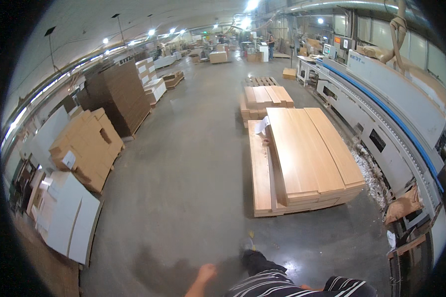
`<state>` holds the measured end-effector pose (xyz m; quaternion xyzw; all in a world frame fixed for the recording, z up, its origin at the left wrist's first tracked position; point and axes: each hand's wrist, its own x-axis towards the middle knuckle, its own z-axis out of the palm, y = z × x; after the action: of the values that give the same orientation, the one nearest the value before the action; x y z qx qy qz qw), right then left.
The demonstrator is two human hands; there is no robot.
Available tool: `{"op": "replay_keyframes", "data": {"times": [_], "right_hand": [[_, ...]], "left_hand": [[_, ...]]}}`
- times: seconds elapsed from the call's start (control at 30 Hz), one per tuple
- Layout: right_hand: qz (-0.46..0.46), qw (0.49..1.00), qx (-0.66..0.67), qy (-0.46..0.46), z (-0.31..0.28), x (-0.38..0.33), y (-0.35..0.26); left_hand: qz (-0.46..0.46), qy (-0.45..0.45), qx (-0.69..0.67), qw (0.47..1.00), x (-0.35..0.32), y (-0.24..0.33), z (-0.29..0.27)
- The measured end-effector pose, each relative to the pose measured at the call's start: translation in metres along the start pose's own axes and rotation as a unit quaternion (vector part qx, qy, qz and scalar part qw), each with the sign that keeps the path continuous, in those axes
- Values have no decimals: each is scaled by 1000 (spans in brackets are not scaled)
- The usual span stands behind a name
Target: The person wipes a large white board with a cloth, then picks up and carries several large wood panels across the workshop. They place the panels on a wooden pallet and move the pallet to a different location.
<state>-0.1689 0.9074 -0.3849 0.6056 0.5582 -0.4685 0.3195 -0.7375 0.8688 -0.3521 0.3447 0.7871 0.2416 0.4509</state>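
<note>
My left hand (207, 271) hangs over the grey floor at the lower edge, its fingers curled in, with nothing seen in it. Only a sliver of my right hand (306, 287) shows beside my striped shirt; its fingers are hidden. Neither hand touches any of the goods around. Ahead on the right, nearest to me, lies a low stack of wood-coloured panels (309, 148), with a white paper sheet (262, 124) on its left side. Behind it stands a smaller stack of similar panels (268, 95).
A long machine with a blue rail (381, 106) runs along the right, with debris (369, 168) at its foot. On the left stand pale panels (72, 213), a cardboard-coloured stack (86, 143) and a tall brown stack (115, 94). Far ahead, a person (271, 45) stands near boxes.
</note>
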Motion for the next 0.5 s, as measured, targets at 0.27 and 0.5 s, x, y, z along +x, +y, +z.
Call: {"op": "replay_keyframes", "data": {"times": [0.27, 0.5], "right_hand": [[-73, 994, -71, -34, -161, 130, -202], [-344, 866, 104, 348, -429, 163, -546]], "left_hand": [[20, -82, 178, 980, 119, 39, -83], [-86, -101, 85, 988, 169, 134, -153]]}}
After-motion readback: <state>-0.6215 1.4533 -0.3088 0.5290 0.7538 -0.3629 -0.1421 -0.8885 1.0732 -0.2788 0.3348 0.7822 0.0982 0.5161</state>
